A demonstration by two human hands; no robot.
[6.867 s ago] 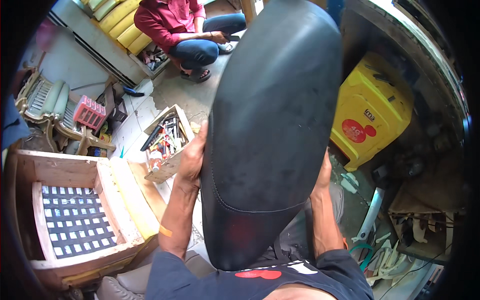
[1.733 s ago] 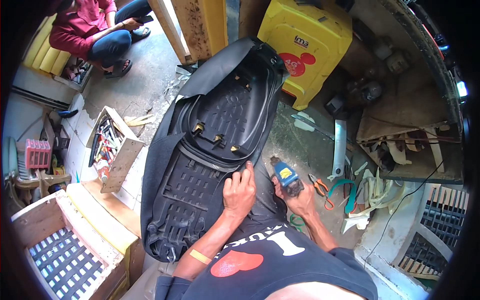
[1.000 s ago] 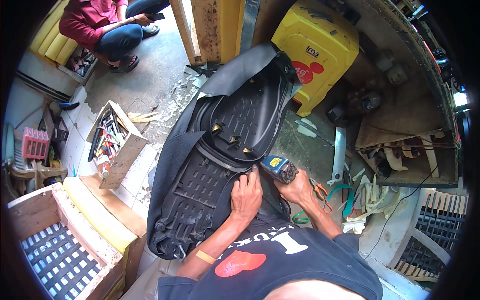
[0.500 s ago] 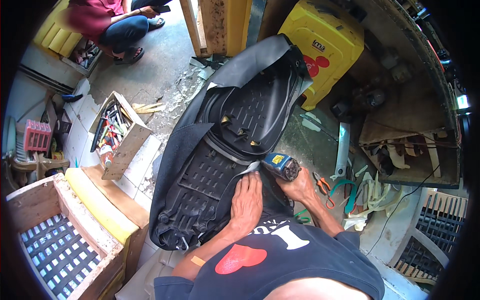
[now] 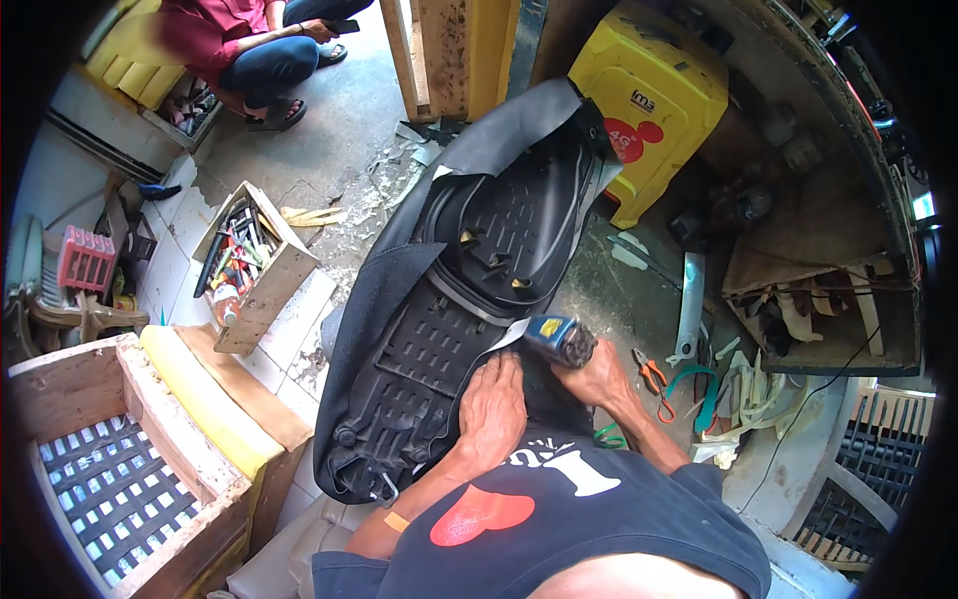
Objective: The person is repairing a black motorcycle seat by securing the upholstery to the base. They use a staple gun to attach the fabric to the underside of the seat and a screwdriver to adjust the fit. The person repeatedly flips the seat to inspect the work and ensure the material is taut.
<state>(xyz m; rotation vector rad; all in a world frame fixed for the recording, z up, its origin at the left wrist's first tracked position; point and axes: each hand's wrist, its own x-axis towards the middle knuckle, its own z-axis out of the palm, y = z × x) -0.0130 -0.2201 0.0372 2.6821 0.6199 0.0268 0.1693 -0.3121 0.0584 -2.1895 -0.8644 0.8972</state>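
Observation:
An upturned motorcycle seat (image 5: 419, 344) with a black plastic base lies lengthwise before me, its loose black cover (image 5: 494, 135) folded partly over the rim. My left hand (image 5: 491, 404) is on the seat's lower right edge, fingers together pressing on the cover, beside a pale folded strip (image 5: 509, 334). My right hand (image 5: 599, 379) grips a blue staple gun (image 5: 557, 341), its nose at that edge just above my left fingertips. Orange-handled pliers (image 5: 654, 374) and green straps (image 5: 684, 384) lie on the floor to the right.
A wooden toolbox (image 5: 279, 299) and a webbed wooden frame (image 5: 175, 419) with yellow foam are left. A yellow stool (image 5: 679, 100) stands behind the seat; a dark cabinet (image 5: 798, 339) is right. A crouching person (image 5: 264, 75) holds a phone at upper left, near wooden boards (image 5: 449, 55).
The seat was flipped underside up since the earliest frame. Lately my left fingers flattened along the edge, a pale strip appeared there, and the staple gun stayed close to that edge.

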